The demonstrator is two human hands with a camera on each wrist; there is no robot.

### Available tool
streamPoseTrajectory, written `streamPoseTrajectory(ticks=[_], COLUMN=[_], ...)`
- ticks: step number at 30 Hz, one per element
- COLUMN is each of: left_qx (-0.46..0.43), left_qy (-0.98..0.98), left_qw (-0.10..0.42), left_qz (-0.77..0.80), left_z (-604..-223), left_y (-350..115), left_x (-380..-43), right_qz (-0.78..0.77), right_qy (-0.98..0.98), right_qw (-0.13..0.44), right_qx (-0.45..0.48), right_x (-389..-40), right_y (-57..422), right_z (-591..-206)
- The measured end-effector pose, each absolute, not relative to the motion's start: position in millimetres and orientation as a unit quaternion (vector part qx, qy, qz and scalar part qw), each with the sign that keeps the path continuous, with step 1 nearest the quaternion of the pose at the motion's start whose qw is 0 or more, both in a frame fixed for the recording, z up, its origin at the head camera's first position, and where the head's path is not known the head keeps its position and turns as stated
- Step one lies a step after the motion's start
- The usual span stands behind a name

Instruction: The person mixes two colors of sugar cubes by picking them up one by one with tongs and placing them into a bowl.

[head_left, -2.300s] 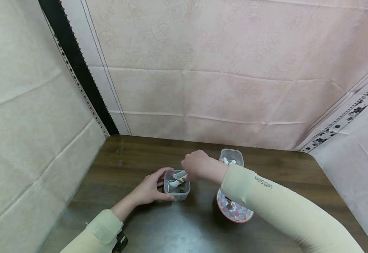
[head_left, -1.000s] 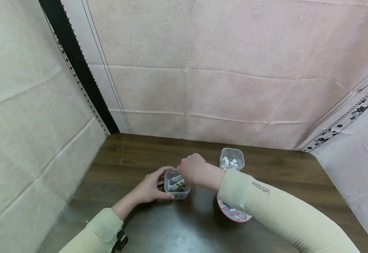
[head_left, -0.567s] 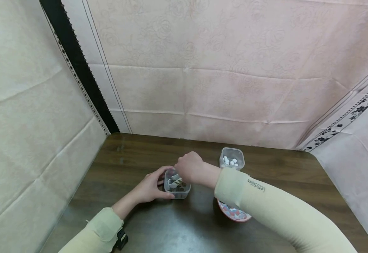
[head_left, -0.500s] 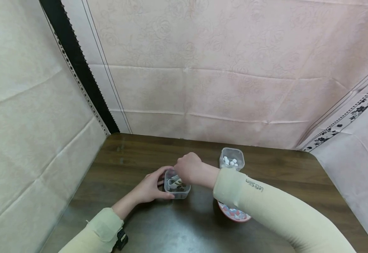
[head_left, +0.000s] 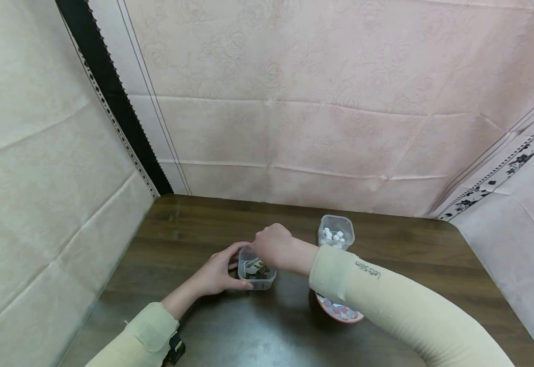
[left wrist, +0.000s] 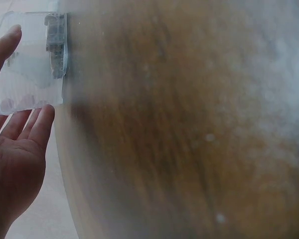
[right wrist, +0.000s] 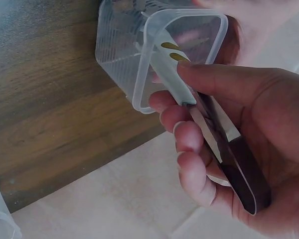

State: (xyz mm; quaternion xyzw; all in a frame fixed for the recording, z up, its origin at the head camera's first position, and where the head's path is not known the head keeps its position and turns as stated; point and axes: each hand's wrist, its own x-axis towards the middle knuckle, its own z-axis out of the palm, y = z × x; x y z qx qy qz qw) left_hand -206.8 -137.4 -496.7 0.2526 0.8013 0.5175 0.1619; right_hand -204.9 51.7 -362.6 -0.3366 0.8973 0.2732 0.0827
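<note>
A clear plastic container (head_left: pixel 260 285) stands on the table, with my left hand (head_left: pixel 218 272) gripping its left side between thumb and fingers. Above its right rim, my right hand (head_left: pixel 273 246) pinches small tongs (right wrist: pixel 246 174). These have a dark, shiny bent end lying against the palm and white arms marked with yellow-green drops. In the right wrist view the tongs reach through the mouth of the container. Something dark or greyish shows low inside it, its kind unclear; the left wrist view shows grey shapes through the container wall (left wrist: pixel 30 84). The tips are hard to make out.
Behind my right forearm stands a second clear container (head_left: pixel 347 224) with several small white pieces (head_left: pixel 328 234) in it. A bowl with a red rim and patterned inside (head_left: pixel 340 312) is partly covered by my right sleeve. Pale cloth (head_left: pixel 317 102) hangs behind the table (head_left: pixel 203 336).
My right hand has shifted left over the near container, taking the tongs with it. My sleeve now covers more of the bowl and less of the back container. My left hand stays put.
</note>
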Motion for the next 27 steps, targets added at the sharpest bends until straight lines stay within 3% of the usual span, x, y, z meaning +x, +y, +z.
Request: streamPoseTrajectory(ticks=[8, 20, 27], left_qx=[0.262, 0.26, 0.257], left_qy=[0.798, 0.804, 0.807], left_qw=[0.158, 0.153, 0.149], left_qz=[0.519, 0.513, 0.511], left_z=[-498.3, -497.7, -497.9], left_y=[-136.9, -135.3, -135.3], left_x=[-208.8, -207.6, -206.0], right_qz=[0.237, 0.171, 0.127], right_qy=[0.908, 0.916, 0.928], right_qw=[0.066, -0.004, 0.009], right_qx=[-0.339, -0.362, -0.351], right_x=[-201.4, -192.3, -186.3], right_y=[63.9, 110.7, 141.2], right_z=[-345.9, -319.7, -303.7])
